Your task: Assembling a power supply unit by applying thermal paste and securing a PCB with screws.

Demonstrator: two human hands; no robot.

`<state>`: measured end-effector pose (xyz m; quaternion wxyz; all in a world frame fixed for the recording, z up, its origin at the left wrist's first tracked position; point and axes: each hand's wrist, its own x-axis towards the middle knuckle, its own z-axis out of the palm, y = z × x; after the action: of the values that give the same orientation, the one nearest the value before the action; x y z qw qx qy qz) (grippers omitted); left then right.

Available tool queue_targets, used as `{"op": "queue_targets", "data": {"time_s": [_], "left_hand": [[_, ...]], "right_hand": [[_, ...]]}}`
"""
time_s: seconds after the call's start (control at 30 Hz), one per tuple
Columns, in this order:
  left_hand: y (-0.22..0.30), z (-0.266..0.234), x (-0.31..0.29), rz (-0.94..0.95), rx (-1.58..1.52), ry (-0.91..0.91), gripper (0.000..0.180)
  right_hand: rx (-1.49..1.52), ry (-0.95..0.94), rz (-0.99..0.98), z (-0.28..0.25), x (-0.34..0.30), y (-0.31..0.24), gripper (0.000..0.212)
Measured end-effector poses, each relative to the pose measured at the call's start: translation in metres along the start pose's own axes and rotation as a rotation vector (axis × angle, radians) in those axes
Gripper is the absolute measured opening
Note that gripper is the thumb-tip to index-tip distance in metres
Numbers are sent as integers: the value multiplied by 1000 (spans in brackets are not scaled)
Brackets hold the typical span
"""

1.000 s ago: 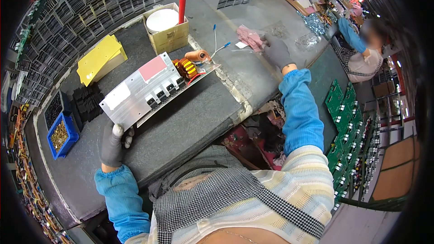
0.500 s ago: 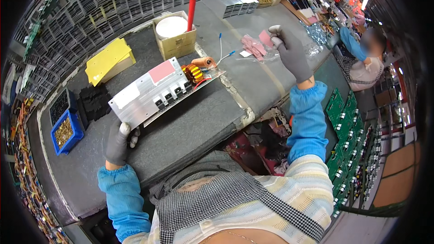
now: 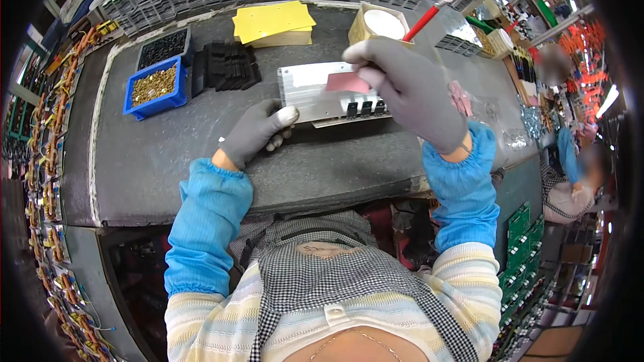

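A silver metal heat sink point(image 3: 305, 97), with black transistors along its near edge, sits in front of me over the grey bench. My left hand point(image 3: 261, 131) is closed at its near left corner, thumb against the edge and the other fingers curled. Over the right half of the heat sink is my right hand point(image 3: 409, 90), thumb and forefinger brought together at a pink pad point(image 3: 345, 82) just above the metal face. That hand hides the heat sink's right end and the parts there. Both hands wear grey gloves with pale fingertips.
A blue bin point(image 3: 155, 90) of small brass-coloured parts stands left, beside a dark bin point(image 3: 163, 50) and black pieces point(image 3: 225, 67). Yellow sheets point(image 3: 274, 23) and a box with a white tub point(image 3: 386, 25) and red-handled brush point(image 3: 422, 23) stand behind. Another person point(image 3: 570, 188) sits right.
My view has turned, shifting the bench rightward. My right hand has come from the pink pads at the right to over the heat sink, which now lies straighter before me.
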<state>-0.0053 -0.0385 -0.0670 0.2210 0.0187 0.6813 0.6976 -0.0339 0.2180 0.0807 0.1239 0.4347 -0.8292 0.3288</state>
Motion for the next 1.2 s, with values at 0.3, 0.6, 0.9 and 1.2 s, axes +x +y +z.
{"op": "queue_targets", "data": {"time_s": [0.3,0.6,0.9,1.2], "left_hand": [[0,-2,1,-14,22,-3,75],[0,-2,1,-14,14,4,79],[-2,-2,3,-12,-8,6,75],[-1,-3,2,-16,26,7,76]], "right_hand": [[57,-107,165,41,27,6,17],[-100,-136,183,50,31,17,18],[-224,17,46,49,21,15,22],[-489,-107,-111,47,-25,-20,33]]}}
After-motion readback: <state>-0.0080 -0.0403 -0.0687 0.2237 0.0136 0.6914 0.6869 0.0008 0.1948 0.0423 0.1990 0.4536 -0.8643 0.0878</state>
